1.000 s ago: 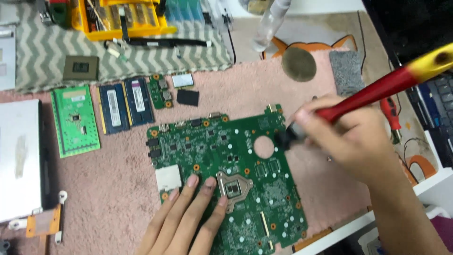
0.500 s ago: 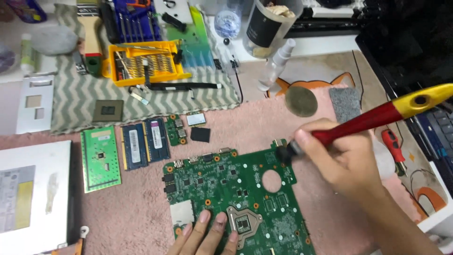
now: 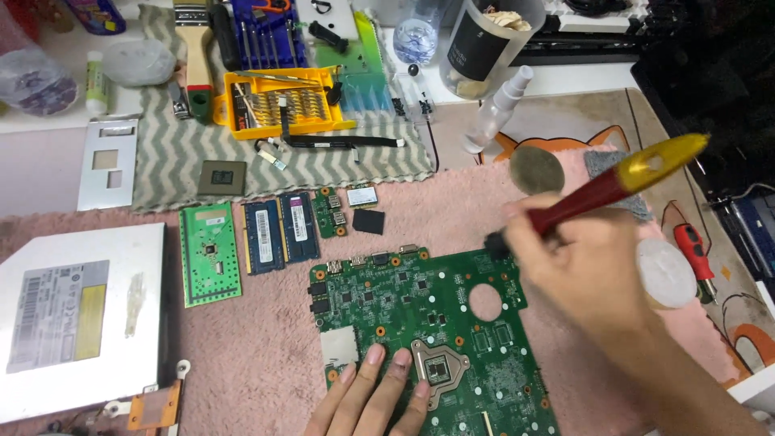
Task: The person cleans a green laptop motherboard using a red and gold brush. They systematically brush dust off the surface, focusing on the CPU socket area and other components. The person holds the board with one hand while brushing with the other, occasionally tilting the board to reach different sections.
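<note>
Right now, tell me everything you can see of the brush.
The brush has a red handle with a yellow end pierced by a hole, and dark bristles. It slants, yellow end up and to the right. The right hand grips it low; the bristles meet the upper right edge of the green circuit board.

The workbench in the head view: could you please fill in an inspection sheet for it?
Surface: pink fuzzy mat; grey zigzag cloth behind.
Job's things: green motherboard; red and yellow brush, bristles at its top edge.
Clutter: two memory modules, processor chip, optical drive, yellow bit case, spray bottle.
Grips: left hand flat on board; right hand shut on brush.
Cables: black flat cable.
Surroundings: red screwdriver, laptop keyboard edge.
</note>
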